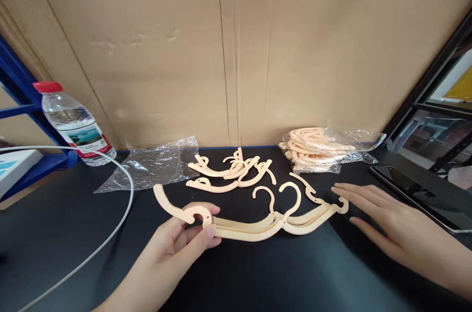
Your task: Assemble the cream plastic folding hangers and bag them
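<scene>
Two cream folding clothes hangers lie side by side on the black table, hooks pointing up. My left hand [184,238] pinches the left end of the front hanger [250,234] between thumb and fingers. That hanger's left end piece [171,207] is swung outward. Right behind it is the second hanger [243,225]; whether my fingers grip it too is hidden. My right hand [383,226] is open beside the hangers' right ends, fingers stretched out and apart from them. At that side, one end piece [305,186] is turned out toward the back.
More folding hangers [236,174] lie behind. A bag of hangers [317,149] sits at the back right, a clear plastic bag [155,164] at the back left. A water bottle [79,125] and white cable [127,208] are left; a dark tablet-like device [416,199] is right. Cardboard [165,66] walls the back.
</scene>
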The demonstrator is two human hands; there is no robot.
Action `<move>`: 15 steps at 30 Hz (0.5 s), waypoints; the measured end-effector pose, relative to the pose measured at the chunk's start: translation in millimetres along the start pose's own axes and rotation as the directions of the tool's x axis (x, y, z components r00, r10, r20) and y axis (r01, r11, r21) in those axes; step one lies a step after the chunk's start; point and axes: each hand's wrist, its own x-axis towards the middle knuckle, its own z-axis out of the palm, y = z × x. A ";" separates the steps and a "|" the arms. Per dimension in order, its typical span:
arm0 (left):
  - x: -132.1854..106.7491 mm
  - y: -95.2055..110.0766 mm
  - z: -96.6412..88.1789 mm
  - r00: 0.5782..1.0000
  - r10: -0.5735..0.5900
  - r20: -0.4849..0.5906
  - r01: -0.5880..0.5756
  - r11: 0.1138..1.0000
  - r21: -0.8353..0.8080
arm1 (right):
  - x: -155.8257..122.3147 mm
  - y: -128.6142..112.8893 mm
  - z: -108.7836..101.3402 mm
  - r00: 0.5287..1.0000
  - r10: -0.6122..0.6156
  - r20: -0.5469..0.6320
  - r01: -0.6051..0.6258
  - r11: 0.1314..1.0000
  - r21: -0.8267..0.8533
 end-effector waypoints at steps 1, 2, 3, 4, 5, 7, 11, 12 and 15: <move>0.9 -1.5 -1.2 1.000 0.023 -0.008 -0.023 1.000 -0.008 | -1.8 2.9 3.0 0.999 -0.006 0.035 0.006 1.000 0.015; 2.2 -2.9 -2.4 0.999 0.041 0.007 -0.041 0.999 -0.013 | -2.8 3.7 5.3 0.998 -0.007 0.057 0.005 0.999 0.045; 3.7 -3.9 -3.5 0.998 0.061 0.026 -0.061 0.998 -0.018 | -3.3 3.4 6.8 0.997 -0.003 0.075 -0.003 0.997 0.081; 5.2 -4.5 -4.6 0.996 0.083 0.042 -0.082 0.996 -0.027 | -3.6 2.5 7.5 0.996 0.003 0.086 -0.013 0.993 0.118; 6.5 -4.7 -5.5 0.993 0.103 0.055 -0.101 0.994 -0.039 | -4.1 1.6 7.5 0.995 0.007 0.096 -0.021 0.988 0.151; 7.9 -3.9 -6.7 0.989 0.135 0.062 -0.130 0.989 -0.072 | -6.3 1.0 6.1 0.996 0.004 0.094 -0.022 0.981 0.192; 7.9 -2.7 -9.4 0.982 0.176 0.075 -0.173 0.984 -0.044 | -14.7 1.2 0.5 0.996 -0.002 0.088 -0.011 0.989 0.148; 8.1 -3.4 -10.7 0.976 0.195 0.098 -0.194 0.981 -0.017 | -15.9 0.5 -1.4 0.996 -0.003 0.087 -0.008 0.992 0.123; 9.7 -6.5 -15.6 0.948 0.237 0.214 -0.258 0.963 0.080 | -12.5 -4.4 -8.2 0.999 -0.039 0.031 0.038 0.999 0.037</move>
